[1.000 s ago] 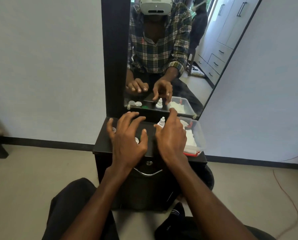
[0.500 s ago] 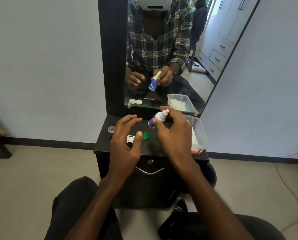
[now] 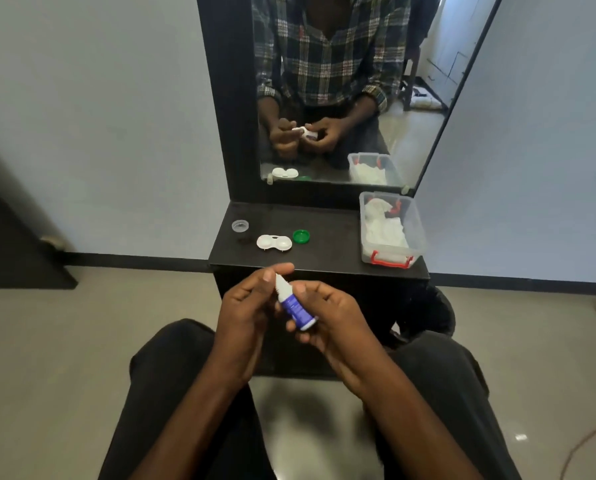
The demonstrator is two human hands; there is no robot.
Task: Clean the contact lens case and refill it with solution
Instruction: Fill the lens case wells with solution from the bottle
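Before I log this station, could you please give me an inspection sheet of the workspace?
Surface: black shelf, dark smudge left of the case.
Job's things: white case open on shelf; green cap right of it, clear cap left; bottle held over lap.
Clutter: bin holding white cloth.
Grippers: right hand grips bottle body; left hand pinches its tip.
Cables: thin cord on floor.
Surroundings: mirror, grey walls.
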